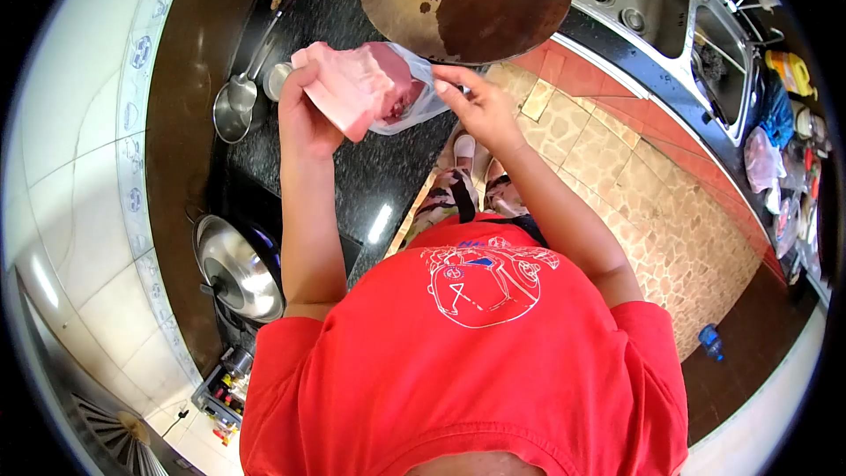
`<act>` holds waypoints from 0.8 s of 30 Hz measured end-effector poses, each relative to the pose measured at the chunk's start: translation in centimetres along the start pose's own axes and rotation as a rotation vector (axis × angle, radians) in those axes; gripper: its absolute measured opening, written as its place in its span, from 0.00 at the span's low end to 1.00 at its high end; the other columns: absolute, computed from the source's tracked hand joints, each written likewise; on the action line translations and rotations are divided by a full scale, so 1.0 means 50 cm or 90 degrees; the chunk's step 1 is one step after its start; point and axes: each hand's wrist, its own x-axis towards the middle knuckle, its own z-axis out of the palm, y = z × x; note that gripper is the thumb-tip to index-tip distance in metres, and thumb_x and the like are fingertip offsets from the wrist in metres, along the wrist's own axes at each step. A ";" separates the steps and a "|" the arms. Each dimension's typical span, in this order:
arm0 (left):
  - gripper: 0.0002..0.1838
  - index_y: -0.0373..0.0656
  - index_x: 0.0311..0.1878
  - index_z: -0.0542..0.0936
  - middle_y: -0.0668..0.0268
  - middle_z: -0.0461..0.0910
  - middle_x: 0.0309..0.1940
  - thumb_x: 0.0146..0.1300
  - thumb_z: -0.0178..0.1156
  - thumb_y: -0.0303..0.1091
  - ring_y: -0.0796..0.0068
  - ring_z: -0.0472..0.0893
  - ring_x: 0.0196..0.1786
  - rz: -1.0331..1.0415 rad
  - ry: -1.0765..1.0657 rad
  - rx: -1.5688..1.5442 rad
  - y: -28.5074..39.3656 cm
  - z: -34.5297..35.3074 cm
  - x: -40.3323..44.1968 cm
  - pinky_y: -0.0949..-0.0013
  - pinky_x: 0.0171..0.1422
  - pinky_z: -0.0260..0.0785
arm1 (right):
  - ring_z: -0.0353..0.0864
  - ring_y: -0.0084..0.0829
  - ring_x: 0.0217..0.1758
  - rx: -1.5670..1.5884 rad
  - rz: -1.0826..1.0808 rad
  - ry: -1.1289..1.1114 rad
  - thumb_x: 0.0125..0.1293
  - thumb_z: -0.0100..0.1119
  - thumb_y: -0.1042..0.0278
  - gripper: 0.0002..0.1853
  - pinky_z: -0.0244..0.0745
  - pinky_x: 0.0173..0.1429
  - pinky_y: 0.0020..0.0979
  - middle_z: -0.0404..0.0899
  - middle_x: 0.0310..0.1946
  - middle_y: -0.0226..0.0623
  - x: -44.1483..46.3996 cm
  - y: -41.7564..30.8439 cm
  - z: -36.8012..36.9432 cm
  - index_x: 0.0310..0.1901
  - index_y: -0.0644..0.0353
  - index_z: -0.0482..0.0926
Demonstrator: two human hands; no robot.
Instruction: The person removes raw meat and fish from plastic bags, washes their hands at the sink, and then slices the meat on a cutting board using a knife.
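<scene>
Fingers of the left hand (306, 116) were closed on raw meat (342, 86) near the round board (397, 2), plastic bag (416, 113) was met by the right hand (486, 113), its fingers narrowed, pinch unclear

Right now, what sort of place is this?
Most likely a home kitchen: a steel sink set into the counter, a lidded pan, and a ladle lying near the tiled wall.

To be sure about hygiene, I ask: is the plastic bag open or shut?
Open: the raw pork protrudes from the plastic bag, one end bare in the left hand.
</scene>
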 end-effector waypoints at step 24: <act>0.27 0.36 0.67 0.58 0.55 0.66 0.61 0.65 0.49 0.29 0.64 0.66 0.65 -0.283 -0.324 -0.029 -0.125 0.161 -0.033 0.60 0.69 0.58 | 0.81 0.28 0.47 0.756 0.340 -0.003 0.66 0.54 0.64 0.18 0.78 0.49 0.29 0.79 0.46 0.38 -0.051 -0.102 -0.165 0.55 0.63 0.71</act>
